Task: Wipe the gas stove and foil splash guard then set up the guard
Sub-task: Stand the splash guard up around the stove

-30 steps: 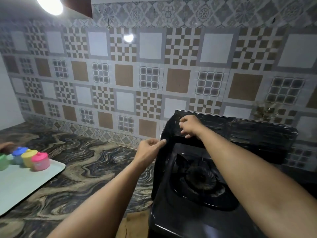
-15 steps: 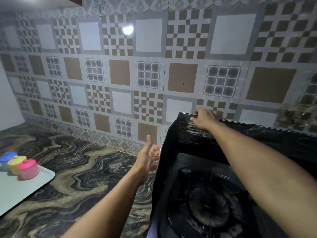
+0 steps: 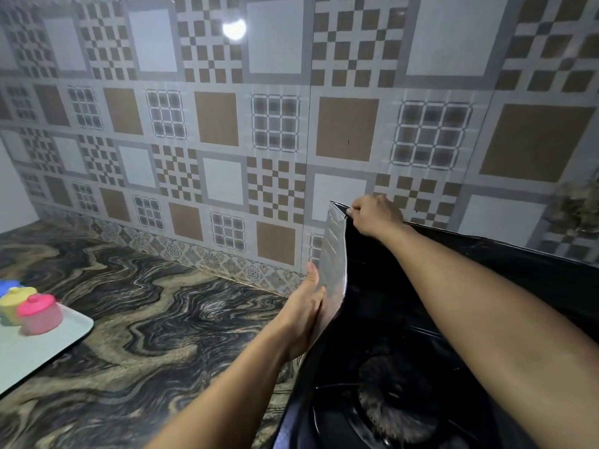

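a tray [image 3: 48, 348] with coloured jars [image 3: 39, 314] sits far left on the counter [image 3: 162, 319]. the left hand [image 3: 306, 307] lies flat, fingers straight, against the guard's [image 3: 334, 254] silver side panel. the right hand [image 3: 372, 215] pinches its top corner. the guard stands around the stove [image 3: 389, 400], by the tiled wall [image 3: 227, 124].

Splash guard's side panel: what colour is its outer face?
Shiny silver foil, reflecting the tiles; its inner face is black. Head view.

The counter [image 3: 155, 319] has a dark, wavy marble pattern. On it, at the left, lies a pale tray [image 3: 42, 351]. At the right stands the black stove [image 3: 405, 400].
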`<action>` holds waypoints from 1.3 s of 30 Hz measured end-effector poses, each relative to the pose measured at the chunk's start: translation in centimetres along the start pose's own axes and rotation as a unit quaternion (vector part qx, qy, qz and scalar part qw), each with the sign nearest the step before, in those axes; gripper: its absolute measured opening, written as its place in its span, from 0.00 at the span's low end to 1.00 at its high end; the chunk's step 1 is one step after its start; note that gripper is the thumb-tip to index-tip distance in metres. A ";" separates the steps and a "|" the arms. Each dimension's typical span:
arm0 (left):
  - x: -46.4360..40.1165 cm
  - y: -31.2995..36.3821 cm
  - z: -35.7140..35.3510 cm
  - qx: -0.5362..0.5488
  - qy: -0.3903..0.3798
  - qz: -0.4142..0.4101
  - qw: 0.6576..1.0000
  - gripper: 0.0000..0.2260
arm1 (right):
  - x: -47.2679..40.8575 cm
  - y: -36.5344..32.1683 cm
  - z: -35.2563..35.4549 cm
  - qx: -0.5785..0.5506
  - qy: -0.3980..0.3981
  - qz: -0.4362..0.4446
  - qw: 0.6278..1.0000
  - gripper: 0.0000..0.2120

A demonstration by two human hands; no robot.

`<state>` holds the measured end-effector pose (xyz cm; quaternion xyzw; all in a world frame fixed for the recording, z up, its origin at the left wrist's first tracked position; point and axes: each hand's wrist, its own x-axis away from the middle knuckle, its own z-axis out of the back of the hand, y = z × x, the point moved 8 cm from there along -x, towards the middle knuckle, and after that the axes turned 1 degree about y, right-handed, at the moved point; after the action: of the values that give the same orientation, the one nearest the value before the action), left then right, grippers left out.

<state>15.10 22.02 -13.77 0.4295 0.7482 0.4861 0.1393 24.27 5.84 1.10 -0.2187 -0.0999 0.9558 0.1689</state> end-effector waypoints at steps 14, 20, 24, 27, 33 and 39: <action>0.6 0.8 0.4 -0.002 0.070 -0.095 0.993 0.34 | 4.8 -3.8 0.1 -0.331 -0.200 -0.160 0.908 0.13; 0.0 -0.1 1.4 -0.008 0.093 -0.072 0.993 0.38 | 4.4 -6.0 0.8 -0.260 -0.126 -0.117 0.950 0.03; 0.0 0.1 1.1 -0.034 0.074 -0.087 0.993 0.31 | 4.5 -7.3 1.5 -0.147 -0.103 -0.085 0.980 0.03; -0.1 0.0 1.4 -0.037 0.068 -0.078 0.994 0.30 | 4.2 -7.6 1.9 -0.100 -0.088 -0.077 0.988 0.03; -0.1 0.6 2.6 -0.042 0.100 -0.082 0.991 0.33 | 4.2 -8.0 2.0 -0.121 -0.078 -0.088 0.986 0.03; 0.6 1.0 5.4 -0.049 0.137 -0.052 0.988 0.43 | 5.8 -7.8 1.4 -0.183 -0.133 -0.113 0.968 0.09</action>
<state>18.61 25.89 -15.45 0.3119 0.7567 0.5688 0.0812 20.91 15.04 2.17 -0.1042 -0.3185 0.9165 0.2185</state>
